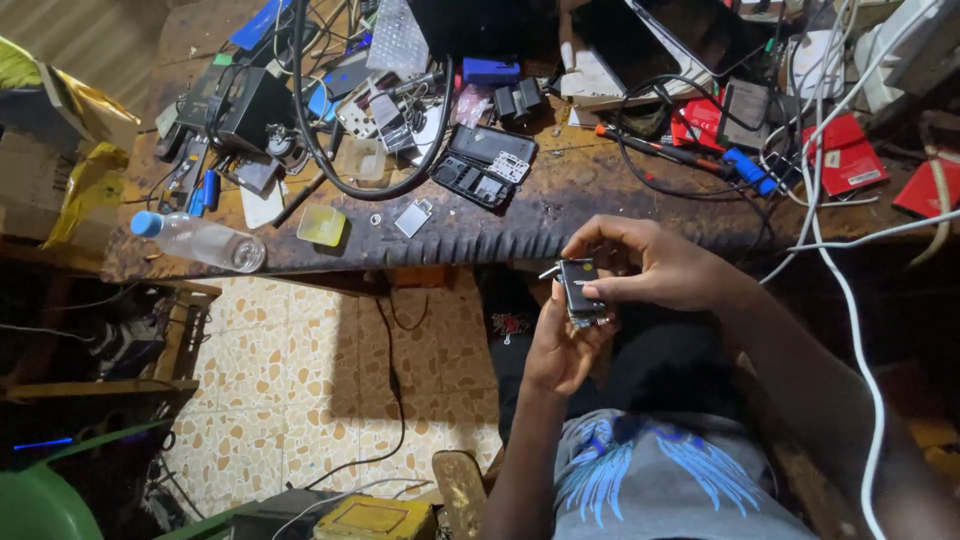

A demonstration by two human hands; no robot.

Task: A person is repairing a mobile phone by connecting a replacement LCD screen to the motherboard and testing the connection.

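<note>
A small black phone [580, 288] is held upright between both hands, just below the front edge of the wooden workbench [560, 230]. My left hand [556, 345] cups it from beneath, fingers wrapped around its lower part. My right hand [655, 265] comes over the top, thumb and fingers pinching the phone's upper sides. A thin silver tool tip [548, 271] pokes out at the phone's left edge. My lap, in dark trousers and a grey shirt with blue wings, lies under the hands.
The bench carries phone parts [485, 165], a thick black cable loop [330, 165], screwdrivers [650, 148], red packets [850, 155], a yellow dish [322, 225] and a lying plastic bottle [200, 240]. White cables [850, 320] hang at right. Tiled floor [300, 380] lies left.
</note>
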